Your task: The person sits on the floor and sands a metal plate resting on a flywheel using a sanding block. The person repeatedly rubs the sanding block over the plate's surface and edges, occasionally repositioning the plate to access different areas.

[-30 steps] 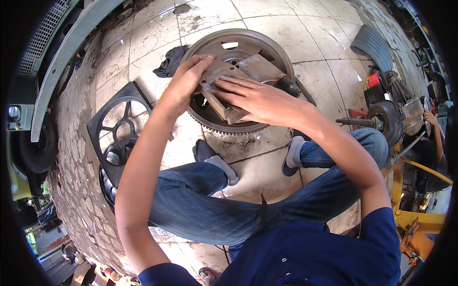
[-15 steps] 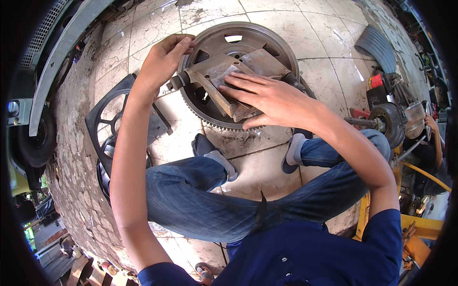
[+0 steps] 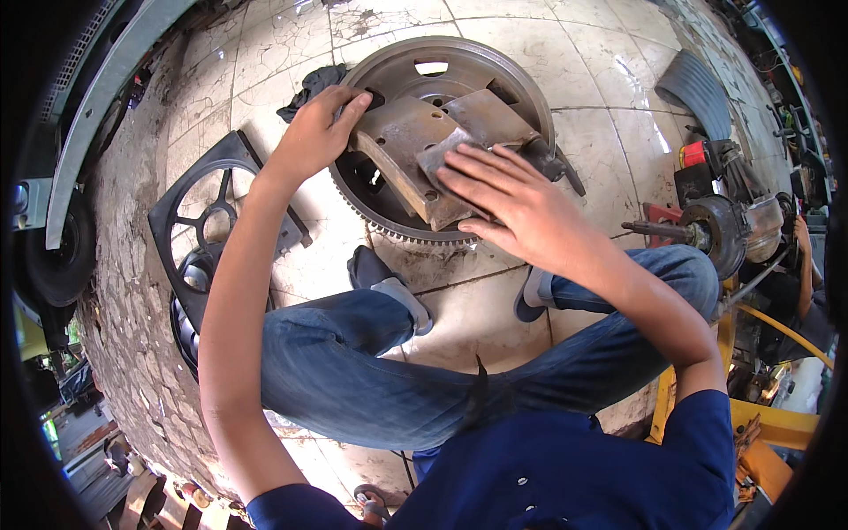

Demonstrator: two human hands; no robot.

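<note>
A heavy brown metal bracket (image 3: 406,132) with bolt holes and thick edges lies on top of a large toothed flywheel (image 3: 389,66) on the floor. At its left end, my left hand (image 3: 320,132) is closed round the upper corner, thumb over the top. Under the outstretched fingers of my right hand (image 3: 521,199) is a worn grey sheet that looks like sandpaper (image 3: 439,157), pressed flat against the bracket's face. The hand covers most of the sheet's right part. Just beyond my left hand lies a crumpled black cloth (image 3: 320,81).
A black fan shroud (image 3: 163,216) lies left of my legs. At the right are a greasy machine part with a shaft (image 3: 720,234) and a ribbed grey curved piece (image 3: 698,93). A yellow metal frame (image 3: 782,424) stands lower right. Another person's arm (image 3: 804,265) shows at the right edge.
My right hand and the grey sheet have slid right and slightly down over the bracket. My left hand has shifted a little right and down onto the bracket's end. The black cloth now shows.
</note>
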